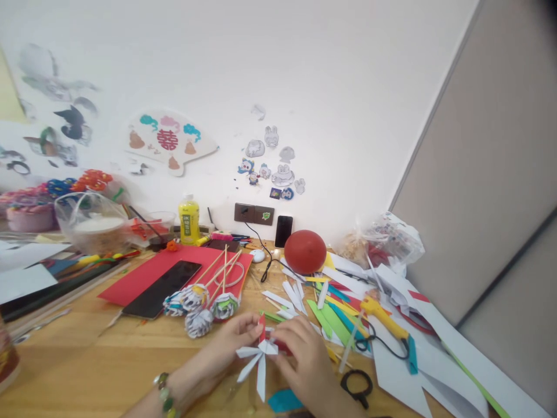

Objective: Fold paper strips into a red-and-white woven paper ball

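Low in the middle of the head view, I hold a folded paper flower (261,371) with several narrow white petals and a red strip. My left hand (239,337), a beaded bracelet on its wrist, pinches the red strip between thumb and fingers. From the other side my right hand (300,354) grips the flower with bent fingers, which hide part of it. Just beyond my left hand lie several rolled-paper roses (199,322) on wooden sticks. A teal paper piece (285,400) lies below my right hand.
A yellow glue gun (385,316), loose paper strips (326,319) and a black ring-shaped handle (357,386) lie at right. Behind stand a red balloon (305,251) and a yellow bottle (189,219). A black phone (162,288) rests on red paper (130,281) at left.
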Demonstrator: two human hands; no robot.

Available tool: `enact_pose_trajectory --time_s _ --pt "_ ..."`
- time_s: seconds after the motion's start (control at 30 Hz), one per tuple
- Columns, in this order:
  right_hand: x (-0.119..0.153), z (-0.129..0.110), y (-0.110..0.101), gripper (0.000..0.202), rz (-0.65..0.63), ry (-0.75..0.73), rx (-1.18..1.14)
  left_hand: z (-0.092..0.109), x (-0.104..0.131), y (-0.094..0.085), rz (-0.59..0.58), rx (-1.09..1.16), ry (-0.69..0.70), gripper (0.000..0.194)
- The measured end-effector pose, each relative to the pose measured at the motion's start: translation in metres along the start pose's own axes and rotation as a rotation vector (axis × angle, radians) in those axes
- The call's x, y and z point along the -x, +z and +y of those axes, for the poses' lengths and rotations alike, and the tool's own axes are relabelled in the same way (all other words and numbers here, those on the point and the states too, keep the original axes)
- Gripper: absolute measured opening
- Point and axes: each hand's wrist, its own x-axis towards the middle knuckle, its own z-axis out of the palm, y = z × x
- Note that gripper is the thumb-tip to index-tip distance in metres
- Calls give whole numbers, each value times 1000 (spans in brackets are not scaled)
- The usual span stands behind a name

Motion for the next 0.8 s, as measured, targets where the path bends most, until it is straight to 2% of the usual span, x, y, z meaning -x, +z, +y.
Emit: enact_pose_trajectory --time_s 0.13,0.2,0.27,0.37,0.4,0.47,0.53,0.6,0.67,0.73,0.8 --pt "-2 -2 -2 26 22 -138 107 1 -2 5 16 31 21 31" --pt "-2 -2 -2 23 30 -124 117 3 -2 8 36 75 52 32" --pt "-2 2 -1 19 65 4 65 7 0 12 54 120 76 30" --pt "0 13 5 37 164 286 -88 12 4 16 21 142 76 26" --pt "2 18 9 37 176 378 -176 12 5 17 1 139 75 25" --pt "5 25 18 29 156 536 -385 8 3 16 -21 130 93 25" --pt "7 30 24 26 131 631 -539 2 -1 13 -23 106 134 30" --pt "3 30 25 28 131 627 -599 -4 -7 9 -21 32 168 36" --pt "-8 26 16 29 129 550 -585 -9 -11 5 -15 -111 175 34" --pt "-22 23 2 24 144 458 -515 -11 -12 3 34 -285 196 29" --pt "-23 24 -6 22 196 406 -438 -11 -11 3 107 -440 235 22"
